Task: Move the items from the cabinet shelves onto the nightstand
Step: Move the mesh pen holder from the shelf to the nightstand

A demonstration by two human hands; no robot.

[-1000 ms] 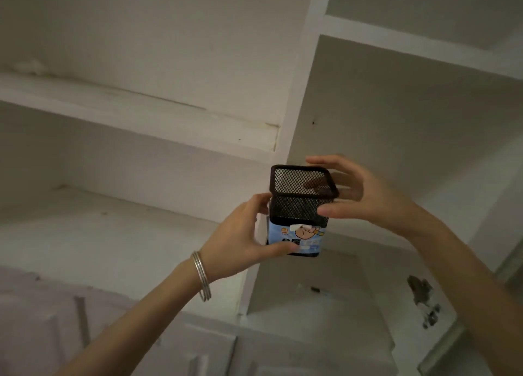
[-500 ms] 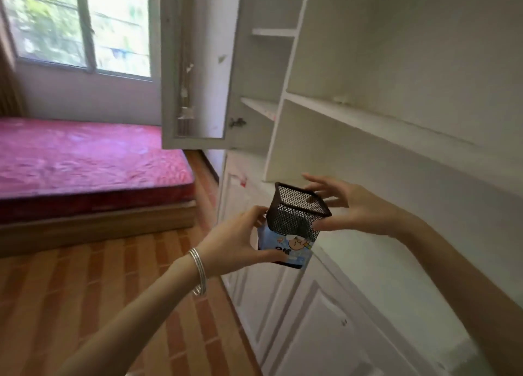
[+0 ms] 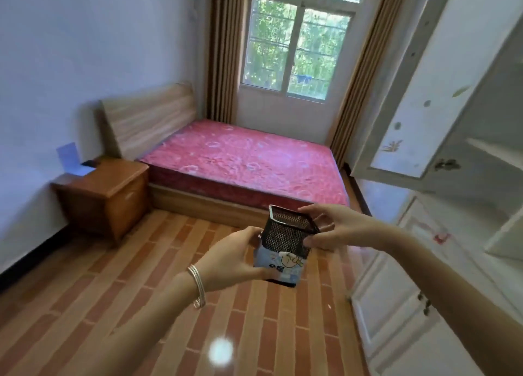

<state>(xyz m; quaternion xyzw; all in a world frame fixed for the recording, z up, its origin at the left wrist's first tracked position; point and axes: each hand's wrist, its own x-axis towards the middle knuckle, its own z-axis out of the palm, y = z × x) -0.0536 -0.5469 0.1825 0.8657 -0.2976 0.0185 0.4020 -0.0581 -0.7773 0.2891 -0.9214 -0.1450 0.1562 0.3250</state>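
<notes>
A black mesh pen holder (image 3: 285, 235) with a blue cartoon label on its lower half hangs in the air in front of me, above the floor. My left hand (image 3: 229, 258), a silver bangle on its wrist, grips its left side and base. My right hand (image 3: 335, 228) holds its top rim and right side. The wooden nightstand (image 3: 113, 190) stands far left against the wall, beside the bed, with a pale blue card and a dark flat thing on its top. The white cabinet (image 3: 481, 155) runs along the right, its shelves partly visible.
A bed with a red mattress (image 3: 243, 160) lies beyond the holder under the window. An open white cabinet door (image 3: 418, 92) juts out at the right. Brick-patterned floor (image 3: 113, 290) stretches between me and the nightstand.
The view has swung left from the cabinet shelves to the room, bringing the bed and nightstand into sight. Both hands keep the same hold on the pen holder.
</notes>
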